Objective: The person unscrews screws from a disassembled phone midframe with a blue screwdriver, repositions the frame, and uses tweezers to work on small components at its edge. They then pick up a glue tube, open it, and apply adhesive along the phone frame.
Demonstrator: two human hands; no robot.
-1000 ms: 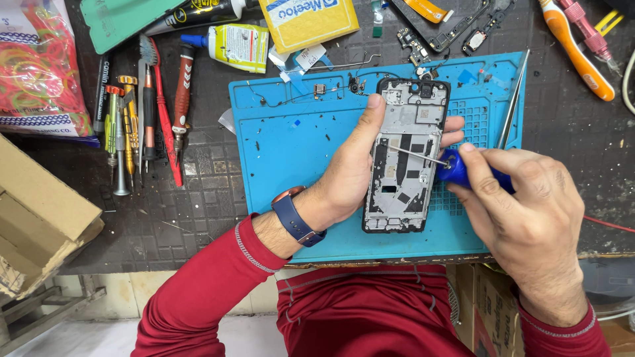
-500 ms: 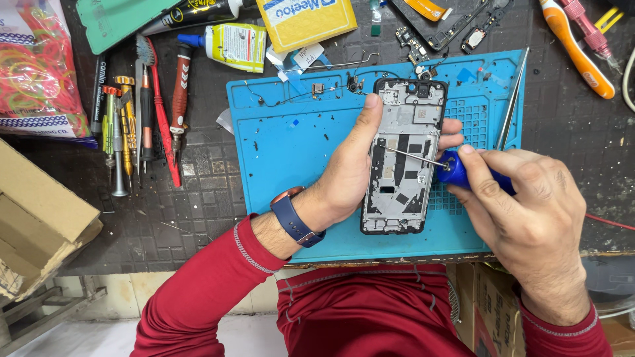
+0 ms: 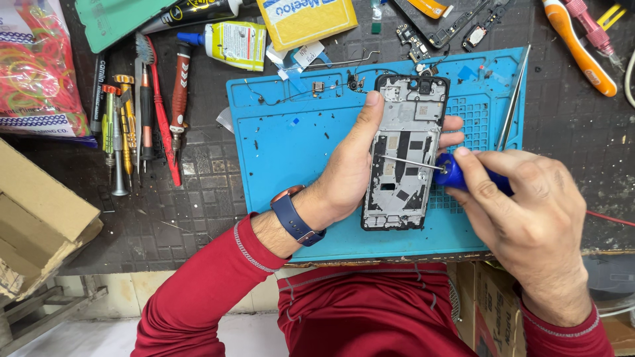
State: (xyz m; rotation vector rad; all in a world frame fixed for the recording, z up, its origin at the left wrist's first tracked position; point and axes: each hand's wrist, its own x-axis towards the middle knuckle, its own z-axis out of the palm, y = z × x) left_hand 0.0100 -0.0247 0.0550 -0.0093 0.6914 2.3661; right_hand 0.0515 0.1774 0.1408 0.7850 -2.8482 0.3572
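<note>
Phone frame (image 3: 405,155), stripped down to its bare chassis, lies face-down lengthwise on the blue repair mat (image 3: 291,165), right of the mat's middle, camera end toward the desk's far edge.

Head view only:
- Left hand (image 3: 347,175) wraps the frame from its left side: thumb along the left rail up near the top corner, fingertips showing past the right rail. Grip closed around the frame, pinning it to the mat.
- Right hand (image 3: 529,211) closed on a blue-handled screwdriver (image 3: 456,173), thumb and forefinger pinching the handle. Thin shaft runs nearly flat across the frame, tip near its left rail about mid-height.
- Tweezers (image 3: 512,106) lie on the mat's right side, just beside the frame, untouched.
- Small loose parts and a thin wire sit along the mat's far edge; too small to identify.
- Hand tools (image 3: 139,112) lined up left of the mat, glue tube (image 3: 228,43) beyond them, cardboard box (image 3: 40,218) at the desk's left edge.

Judgement: step in hand looks like working a screw or clip inside the chassis, tip seated or about to seat. Shaft angle is shallow, so the next move calls for a steady left-hand clamp and light, controlled pressure at the tip; a slip would skate across the frame.
</note>
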